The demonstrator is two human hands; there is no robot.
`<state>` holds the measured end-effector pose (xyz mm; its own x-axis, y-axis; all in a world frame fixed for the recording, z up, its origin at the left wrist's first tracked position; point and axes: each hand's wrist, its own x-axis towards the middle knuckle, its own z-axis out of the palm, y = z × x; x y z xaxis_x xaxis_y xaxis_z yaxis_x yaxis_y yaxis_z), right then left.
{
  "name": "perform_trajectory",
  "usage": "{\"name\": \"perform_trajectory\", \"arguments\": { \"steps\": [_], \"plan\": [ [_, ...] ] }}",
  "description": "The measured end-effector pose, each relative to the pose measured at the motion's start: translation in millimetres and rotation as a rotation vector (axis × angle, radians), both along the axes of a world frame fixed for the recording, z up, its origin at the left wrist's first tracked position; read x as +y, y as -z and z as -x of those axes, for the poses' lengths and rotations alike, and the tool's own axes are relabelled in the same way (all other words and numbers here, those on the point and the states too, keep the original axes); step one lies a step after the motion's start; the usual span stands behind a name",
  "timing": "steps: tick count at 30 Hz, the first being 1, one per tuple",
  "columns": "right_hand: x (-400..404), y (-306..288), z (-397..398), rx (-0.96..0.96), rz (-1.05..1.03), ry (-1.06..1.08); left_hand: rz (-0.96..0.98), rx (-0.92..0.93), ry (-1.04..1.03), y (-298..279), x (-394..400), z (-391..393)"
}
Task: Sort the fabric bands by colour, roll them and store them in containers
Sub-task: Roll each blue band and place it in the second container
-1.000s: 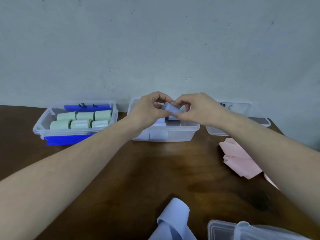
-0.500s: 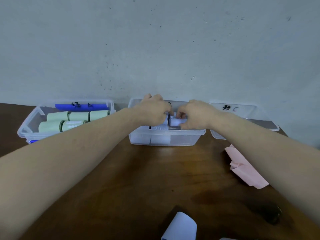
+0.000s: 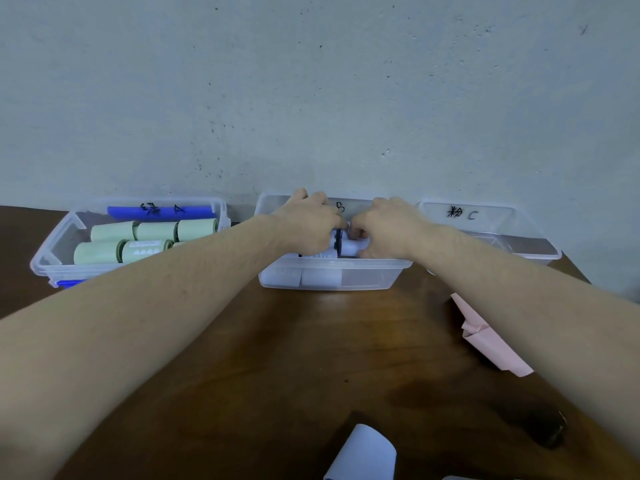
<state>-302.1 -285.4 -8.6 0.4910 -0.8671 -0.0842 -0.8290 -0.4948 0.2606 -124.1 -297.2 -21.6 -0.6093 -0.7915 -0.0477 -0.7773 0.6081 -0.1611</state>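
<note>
Three clear plastic containers line the wall. The middle container (image 3: 363,280) holds pale lavender rolls. Both hands reach into it: my left hand (image 3: 308,226) and my right hand (image 3: 384,226) are closed together on a lavender rolled band (image 3: 349,247), pressing it down among the other rolls. The left container (image 3: 52,261) holds several green rolls (image 3: 104,252). The right container (image 3: 533,252), marked C, looks empty of rolls. An unrolled lavender band (image 3: 363,455) lies at the near table edge. A pink band (image 3: 491,344) lies folded on the right.
The wooden table (image 3: 294,358) runs up to a grey wall. A blue lid (image 3: 159,212) stands behind the green rolls. A dark small object (image 3: 550,431) sits near my right forearm.
Both hands have carried the lavender roll from above the middle container down into it. My view has tilted up, so the near items sit lower in the frame.
</note>
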Motion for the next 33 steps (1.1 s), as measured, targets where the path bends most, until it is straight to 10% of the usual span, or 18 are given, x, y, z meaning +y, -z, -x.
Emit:
{"name": "perform_trajectory", "arguments": {
  "steps": [33],
  "plan": [
    [-0.6, -3.3, 2.9, 0.008, -0.001, -0.011, -0.041, -0.004, -0.025, -12.0, 10.2, 4.4]
  ]
}}
